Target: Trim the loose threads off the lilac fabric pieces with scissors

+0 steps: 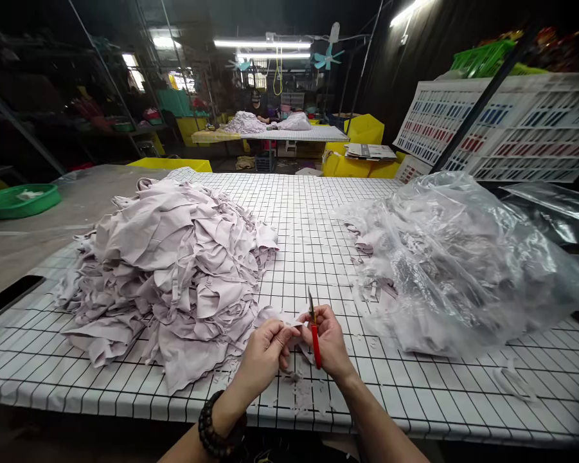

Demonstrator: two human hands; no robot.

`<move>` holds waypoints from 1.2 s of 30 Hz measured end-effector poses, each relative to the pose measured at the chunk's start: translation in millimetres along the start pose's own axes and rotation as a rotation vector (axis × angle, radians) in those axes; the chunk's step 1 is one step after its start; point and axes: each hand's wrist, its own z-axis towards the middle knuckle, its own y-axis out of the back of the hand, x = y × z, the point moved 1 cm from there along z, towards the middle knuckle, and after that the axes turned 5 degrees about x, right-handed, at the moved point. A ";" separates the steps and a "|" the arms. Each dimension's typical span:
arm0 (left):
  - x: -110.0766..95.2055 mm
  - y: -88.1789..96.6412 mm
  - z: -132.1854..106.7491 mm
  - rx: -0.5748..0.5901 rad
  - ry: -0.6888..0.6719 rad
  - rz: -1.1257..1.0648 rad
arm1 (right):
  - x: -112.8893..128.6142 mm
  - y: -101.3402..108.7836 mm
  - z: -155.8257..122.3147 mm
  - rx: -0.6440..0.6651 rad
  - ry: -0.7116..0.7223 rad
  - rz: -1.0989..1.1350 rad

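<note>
Between my two hands a pale lilac fabric piece (pixel 284 316) is stretched over the table. My left hand (pixel 266 350), a dark bead bracelet on its wrist, pinches the cloth between thumb and fingers. Red-handled scissors (pixel 316 344) sit in my right hand (pixel 328 337), blades pointing up and away; its fingertips also meet the fabric's edge. To the left rises a large heap of the same lilac garment pieces (pixel 173 244). On the right, a clear plastic bag (pixel 463 257) covers more of them. Small fabric scraps (pixel 301 392) lie beneath my hands.
The table wears a white cloth with a black grid (pixel 299 257). A black phone (pixel 9 297) lies at its left edge, near a green basin (pixel 22 199). White crates (pixel 501 128) stand at back right. Another person (pixel 256 106) sits behind a far table (pixel 289 134).
</note>
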 end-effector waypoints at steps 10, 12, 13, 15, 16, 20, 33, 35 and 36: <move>11.7 -5.1 10.9 0.144 0.022 -0.340 | 8.4 15.3 -8.6 0.062 -0.106 -0.130; 12.6 -6.3 12.4 0.154 0.003 -0.389 | 17.2 25.7 -15.1 0.063 -0.124 -0.267; 12.3 -6.6 12.5 0.160 -0.010 -0.380 | 21.9 30.7 -18.7 0.074 -0.133 -0.357; 10.9 -7.2 11.8 0.164 -0.037 -0.316 | 30.6 39.0 -25.5 0.100 -0.135 -0.550; 10.0 -7.6 11.2 0.157 -0.056 -0.264 | 34.0 42.0 -28.2 0.106 -0.129 -0.637; 7.4 -9.6 9.4 0.117 -0.155 -0.038 | 42.3 45.7 -33.7 0.093 -0.108 -0.872; 12.1 -7.7 5.7 0.159 -0.277 0.215 | 62.3 31.3 -34.6 0.128 -0.155 -1.149; 12.9 -8.2 5.7 0.163 -0.282 0.197 | 60.4 31.1 -34.5 0.133 -0.142 -1.156; 13.1 -8.3 5.7 0.165 -0.282 0.187 | 59.4 31.3 -34.6 0.135 -0.133 -1.159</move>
